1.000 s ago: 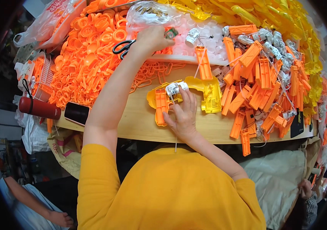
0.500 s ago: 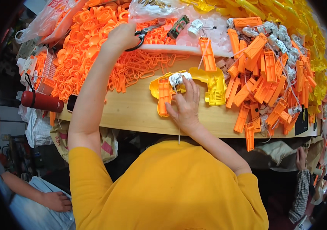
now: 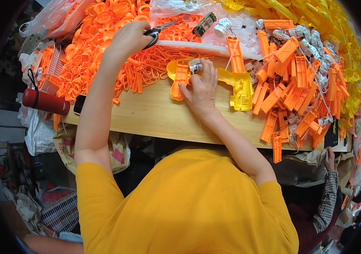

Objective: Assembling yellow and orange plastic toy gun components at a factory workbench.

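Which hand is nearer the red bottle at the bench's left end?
Left. The left hand grips black-handled scissors over the orange rings, up and right of the red bottle. The right hand rests on the yellow shell at mid-bench, farther right.

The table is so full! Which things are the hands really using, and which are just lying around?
In use:
- left hand holding black-handled scissors
- right hand on the yellow plastic toy shell and its orange insert

Lying about:
- red cylindrical bottle
- orange plastic rings
- orange plastic bars
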Available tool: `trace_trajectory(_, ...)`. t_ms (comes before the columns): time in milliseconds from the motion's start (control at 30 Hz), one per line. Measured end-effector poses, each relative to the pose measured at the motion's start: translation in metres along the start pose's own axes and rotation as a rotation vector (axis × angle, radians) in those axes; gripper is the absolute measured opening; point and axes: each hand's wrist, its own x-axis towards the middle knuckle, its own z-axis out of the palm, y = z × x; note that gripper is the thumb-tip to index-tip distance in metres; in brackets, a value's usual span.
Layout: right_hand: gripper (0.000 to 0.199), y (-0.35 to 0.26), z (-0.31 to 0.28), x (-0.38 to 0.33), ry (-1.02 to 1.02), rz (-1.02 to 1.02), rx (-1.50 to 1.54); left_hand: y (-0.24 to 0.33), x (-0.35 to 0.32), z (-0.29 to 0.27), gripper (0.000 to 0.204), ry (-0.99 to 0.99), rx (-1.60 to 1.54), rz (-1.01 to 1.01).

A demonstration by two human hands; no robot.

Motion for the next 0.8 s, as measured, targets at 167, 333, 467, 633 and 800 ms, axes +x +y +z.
trace_trajectory(167,0.033,0.000,-0.026,-0.017,0.059,-0.032,0.072,-0.012,-0.061,-0.011,0.041,-0.004,-0.467,-0.187)
trace_trajectory(333,0.030,0.009,-0.064,-0.045,-0.181,0.014,-0.007,0.010,-0.132,-0.003,0.047,-0.255,-0.971,-0.282)
trace_trajectory(467,0.024,0.003,-0.069,-0.058,-0.231,0.007,0.042,0.017,-0.181,0.018,0.053,-0.546,-1.015,-0.170)
trace_trajectory(633,0.018,-0.003,-0.066,-0.071,-0.203,-0.012,0.132,0.035,-0.214,0.028,0.042,-0.811,-0.919,-0.268)
trace_trajectory(800,0.015,0.002,-0.066,-0.074,-0.187,0.000,0.182,0.053,-0.218,0.040,0.041,-0.797,-0.792,-0.247)
